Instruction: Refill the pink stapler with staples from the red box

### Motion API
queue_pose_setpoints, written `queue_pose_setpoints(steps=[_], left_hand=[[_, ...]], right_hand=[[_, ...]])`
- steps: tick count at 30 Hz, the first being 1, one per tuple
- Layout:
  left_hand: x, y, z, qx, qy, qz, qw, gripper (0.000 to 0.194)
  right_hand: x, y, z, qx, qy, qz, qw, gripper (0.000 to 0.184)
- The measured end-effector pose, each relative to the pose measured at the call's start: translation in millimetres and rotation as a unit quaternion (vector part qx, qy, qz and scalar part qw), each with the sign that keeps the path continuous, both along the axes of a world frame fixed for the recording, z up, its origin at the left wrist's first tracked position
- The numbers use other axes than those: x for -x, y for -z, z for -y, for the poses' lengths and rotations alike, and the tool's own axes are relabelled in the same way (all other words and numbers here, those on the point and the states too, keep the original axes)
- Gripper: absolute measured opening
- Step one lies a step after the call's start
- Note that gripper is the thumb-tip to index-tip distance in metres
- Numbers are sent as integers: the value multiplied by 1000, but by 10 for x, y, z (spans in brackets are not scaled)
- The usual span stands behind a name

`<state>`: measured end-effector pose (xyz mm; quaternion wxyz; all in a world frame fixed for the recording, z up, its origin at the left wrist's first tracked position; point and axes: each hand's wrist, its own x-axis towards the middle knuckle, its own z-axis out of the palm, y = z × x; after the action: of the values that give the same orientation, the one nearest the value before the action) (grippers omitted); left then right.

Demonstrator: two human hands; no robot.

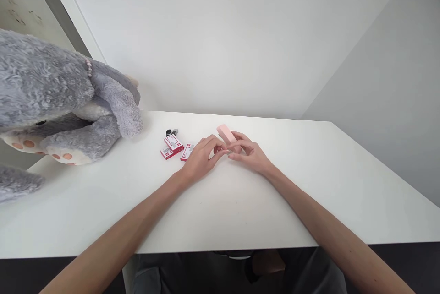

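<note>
A pink stapler (226,134), long and rounded, slants away from me over the table. My right hand (250,154) is closed around its near end, and its fingers cover part of it. My left hand (205,157) meets the right fingertips there in a pinch. Whatever is between the left fingers is too small and covered to make out. Just left of that hand lies a small red and white box (187,151), partly hidden by it. Two more such boxes are stacked askew beside it, an upper box (173,142) on a lower box (167,152).
A small black and grey object (171,132) lies behind the boxes. On the left, a large grey plush toy (103,133) leans over the white table (343,184). A white wall (220,42) borders the table's far edge.
</note>
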<state>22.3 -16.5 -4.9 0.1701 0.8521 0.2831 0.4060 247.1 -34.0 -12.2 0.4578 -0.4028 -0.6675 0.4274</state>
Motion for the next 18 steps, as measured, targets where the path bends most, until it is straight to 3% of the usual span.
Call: queue_pose_setpoints(steps=[12, 15, 18], left_hand=[[-3, 2, 21, 25, 16, -18, 999, 19], [-8, 5, 21, 8, -16, -31, 999, 17], [0, 25, -15, -40, -93, -33, 994, 17]], right_hand=[[35, 20, 10, -23, 14, 30, 999, 15], [46, 2, 29, -17, 10, 22, 1000, 12], [39, 12, 15, -3, 9, 3, 1000, 11]])
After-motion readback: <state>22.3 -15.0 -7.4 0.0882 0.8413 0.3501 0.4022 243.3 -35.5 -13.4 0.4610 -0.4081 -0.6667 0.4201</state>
